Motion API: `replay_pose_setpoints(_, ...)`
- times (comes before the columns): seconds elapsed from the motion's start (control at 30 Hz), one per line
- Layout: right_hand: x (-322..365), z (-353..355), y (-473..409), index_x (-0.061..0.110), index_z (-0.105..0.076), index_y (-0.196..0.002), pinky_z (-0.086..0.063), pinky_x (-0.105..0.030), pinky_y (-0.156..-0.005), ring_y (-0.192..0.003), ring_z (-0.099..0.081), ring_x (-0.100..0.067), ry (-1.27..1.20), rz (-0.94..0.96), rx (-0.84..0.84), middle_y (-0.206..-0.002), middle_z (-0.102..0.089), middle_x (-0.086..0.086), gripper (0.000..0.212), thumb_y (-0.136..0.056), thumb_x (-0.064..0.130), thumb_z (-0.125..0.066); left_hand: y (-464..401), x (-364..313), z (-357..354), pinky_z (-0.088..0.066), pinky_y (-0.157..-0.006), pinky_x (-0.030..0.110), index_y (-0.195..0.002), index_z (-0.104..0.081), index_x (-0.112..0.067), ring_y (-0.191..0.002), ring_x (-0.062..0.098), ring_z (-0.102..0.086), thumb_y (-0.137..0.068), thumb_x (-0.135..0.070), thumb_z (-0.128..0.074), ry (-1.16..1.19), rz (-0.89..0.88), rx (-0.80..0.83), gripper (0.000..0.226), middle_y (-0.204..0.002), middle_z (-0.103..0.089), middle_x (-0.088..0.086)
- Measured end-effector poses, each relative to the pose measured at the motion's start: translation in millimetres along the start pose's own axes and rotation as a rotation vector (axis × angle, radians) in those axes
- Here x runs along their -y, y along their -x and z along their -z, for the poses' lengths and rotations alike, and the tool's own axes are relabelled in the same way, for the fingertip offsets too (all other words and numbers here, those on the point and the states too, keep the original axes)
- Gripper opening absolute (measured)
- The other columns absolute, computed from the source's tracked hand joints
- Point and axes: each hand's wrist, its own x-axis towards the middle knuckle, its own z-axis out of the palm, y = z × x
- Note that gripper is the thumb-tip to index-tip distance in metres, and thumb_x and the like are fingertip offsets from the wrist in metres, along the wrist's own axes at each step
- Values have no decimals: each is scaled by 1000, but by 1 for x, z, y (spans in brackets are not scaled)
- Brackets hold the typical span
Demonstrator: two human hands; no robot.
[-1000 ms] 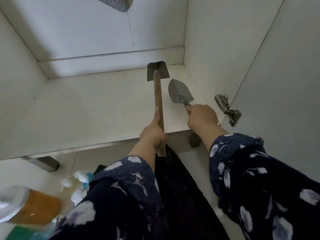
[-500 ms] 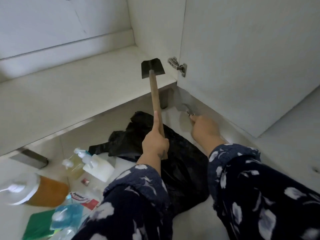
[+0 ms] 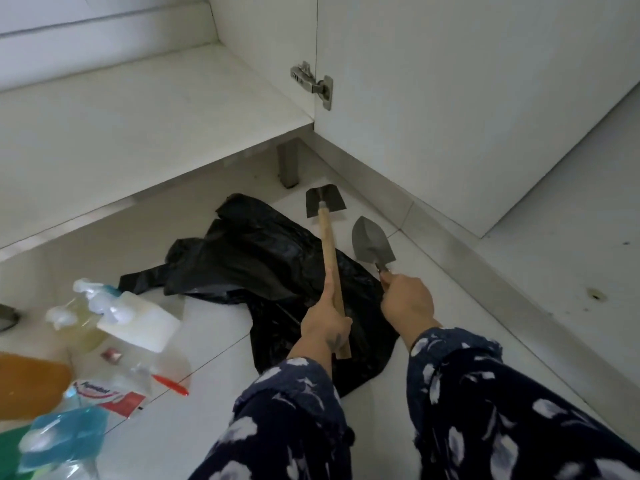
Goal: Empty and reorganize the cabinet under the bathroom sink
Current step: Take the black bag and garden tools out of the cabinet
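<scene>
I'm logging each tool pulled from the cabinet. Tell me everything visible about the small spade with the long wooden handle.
The small spade with the long wooden handle has a dark grey, flat, squarish metal blade with angled shoulders and a straight pale wood shaft that runs into a socket at the blade. The left hand grips the shaft near its lower end, a finger stretched along it. It is held blade away from the person, above the crumpled black plastic bag and white floor tiles. Whether the blade touches the floor cannot be told.

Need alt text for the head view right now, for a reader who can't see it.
Over a white tiled floor beside the open cabinet, the left hand grips a wooden-handled hoe and the right hand a small metal trowel. A black plastic bag lies beneath; bottles are clustered at left.
</scene>
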Motion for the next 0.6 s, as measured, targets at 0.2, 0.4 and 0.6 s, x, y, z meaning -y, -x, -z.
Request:
replay_pose_setpoints(0.2, -12, -30, -25, 10, -57, -123, -47, -33, -89, -108, -59, -34, -58, -76, 36, -116, -64, -18, 34, -93, 6, -41, -36, 4, -26, -47, -98, 37, -143, 17, -50, -115, 30, -57, -91, -15, -58, -23, 23, 30, 98, -133, -55, 10)
replay_pose_setpoints(0.4, -27, -55, -37, 18, -49, -136, -47, -33, -86, -106, -60, -34, -89, -50, 23, -115, -64, -18, 46, -94, 3, -38, -60, 15, -49, -47, -96, 35, -142, 14, -53, -111, 29, -58, -89, -11, -63, 16, 6, -3, 103, -131, -57, 11)
replay_pose_setpoints(0.6, -34, -59, -38, 17, -55, -128, -49, -34, -88, -104, -60, -31, -97, -39, 101, -114, -64, -16, 36, -96, 8, -42, -71, 21, -59, -45, -100, 37, -144, 11, -51, -114, 30, -55, -89, -6, -62, 48, 14, 3, 102, -135, -52, 12)
